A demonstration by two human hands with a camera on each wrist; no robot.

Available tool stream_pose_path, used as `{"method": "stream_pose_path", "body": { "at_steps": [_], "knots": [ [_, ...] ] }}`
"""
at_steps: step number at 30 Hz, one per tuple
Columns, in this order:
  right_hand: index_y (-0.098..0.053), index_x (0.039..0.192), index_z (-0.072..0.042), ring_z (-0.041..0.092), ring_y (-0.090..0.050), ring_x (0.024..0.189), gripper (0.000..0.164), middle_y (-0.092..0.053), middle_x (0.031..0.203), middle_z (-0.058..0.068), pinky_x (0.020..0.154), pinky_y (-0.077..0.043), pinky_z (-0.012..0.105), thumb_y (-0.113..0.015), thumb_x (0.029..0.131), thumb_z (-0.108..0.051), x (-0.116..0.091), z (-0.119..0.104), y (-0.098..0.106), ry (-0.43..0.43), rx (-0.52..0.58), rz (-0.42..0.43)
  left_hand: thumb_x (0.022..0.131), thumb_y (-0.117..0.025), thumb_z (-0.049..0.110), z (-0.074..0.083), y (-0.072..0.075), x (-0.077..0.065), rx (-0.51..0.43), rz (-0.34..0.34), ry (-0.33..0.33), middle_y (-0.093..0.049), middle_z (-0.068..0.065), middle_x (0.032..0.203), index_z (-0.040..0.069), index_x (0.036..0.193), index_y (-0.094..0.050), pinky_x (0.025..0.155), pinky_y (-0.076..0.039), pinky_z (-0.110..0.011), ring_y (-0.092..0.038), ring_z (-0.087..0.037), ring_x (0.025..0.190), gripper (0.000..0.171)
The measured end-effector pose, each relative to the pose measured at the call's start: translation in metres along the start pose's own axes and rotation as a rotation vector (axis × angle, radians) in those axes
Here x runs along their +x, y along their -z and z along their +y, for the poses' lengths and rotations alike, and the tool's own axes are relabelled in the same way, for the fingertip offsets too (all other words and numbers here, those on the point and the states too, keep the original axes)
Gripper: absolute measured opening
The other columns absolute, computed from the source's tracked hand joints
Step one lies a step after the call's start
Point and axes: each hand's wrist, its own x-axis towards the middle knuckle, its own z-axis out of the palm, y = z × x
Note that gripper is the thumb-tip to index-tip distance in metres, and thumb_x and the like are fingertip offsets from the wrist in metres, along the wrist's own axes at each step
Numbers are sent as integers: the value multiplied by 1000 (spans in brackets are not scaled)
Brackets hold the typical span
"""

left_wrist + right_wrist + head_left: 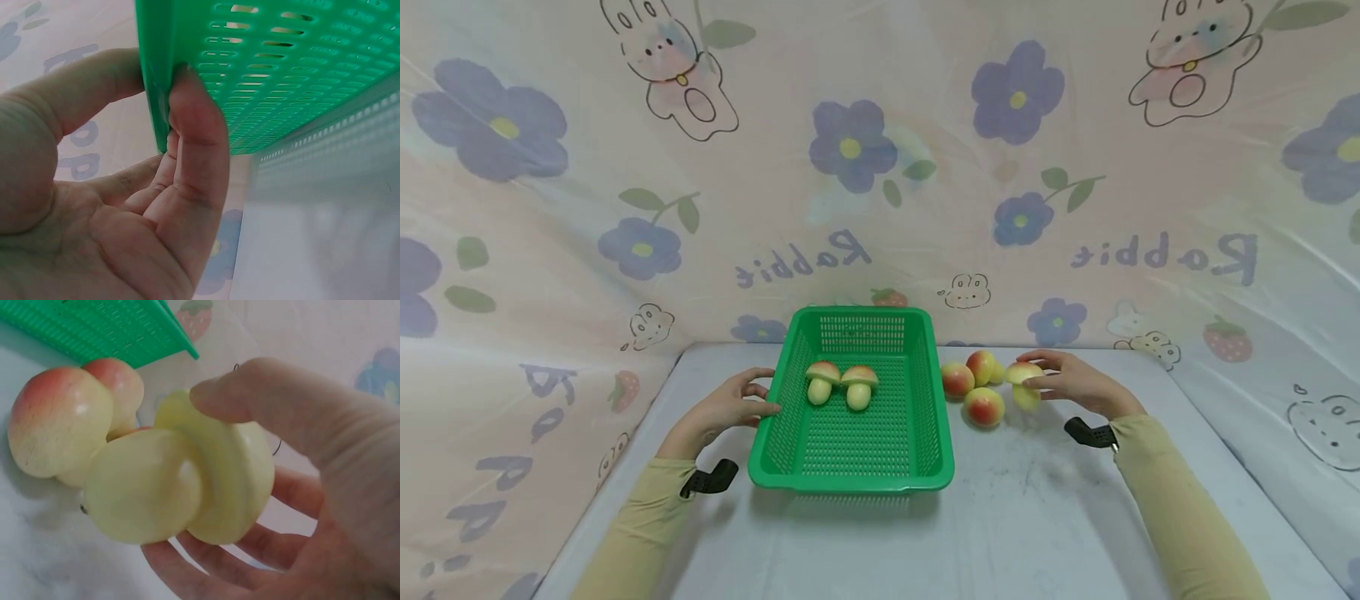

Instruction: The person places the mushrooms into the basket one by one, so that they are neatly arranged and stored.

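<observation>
My left hand (pixel 730 408) grips the left rim of a green plastic basket (pixel 853 483), thumb on one side of the rim and fingers on the other in the left wrist view. Inside the basket lie two toy mushrooms, a left one (pixel 822 382) and a right one (pixel 859 387), with reddish caps and pale stems. On the right, my right hand (pixel 1075 383) holds another toy mushroom (pixel 147 487) by its yellowish cap between thumb and fingers. Several red-and-yellow mushrooms (pixel 984 407) are clustered just left of that hand; their stems are mostly hidden in the head view.
A white table (pixel 1015 517) carries everything. Close behind it hangs a pale curtain (pixel 910 233) printed with flowers and rabbits. The clustered mushrooms lie beside the basket's right wall.
</observation>
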Motion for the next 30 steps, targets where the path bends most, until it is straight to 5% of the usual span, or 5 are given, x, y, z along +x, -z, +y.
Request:
{"method": "stream_pose_path", "body": {
  "at_steps": [30],
  "knots": [
    [-42, 139, 1, 28, -56, 108, 57, -52, 125, 20, 89, -48, 35, -68, 91, -15, 1, -64, -16, 160, -44, -44, 88, -71, 9, 1, 0, 0, 4, 4, 9, -56, -17, 99, -1, 148, -23, 73, -56, -40, -63, -23, 81, 78]
  ]
}}
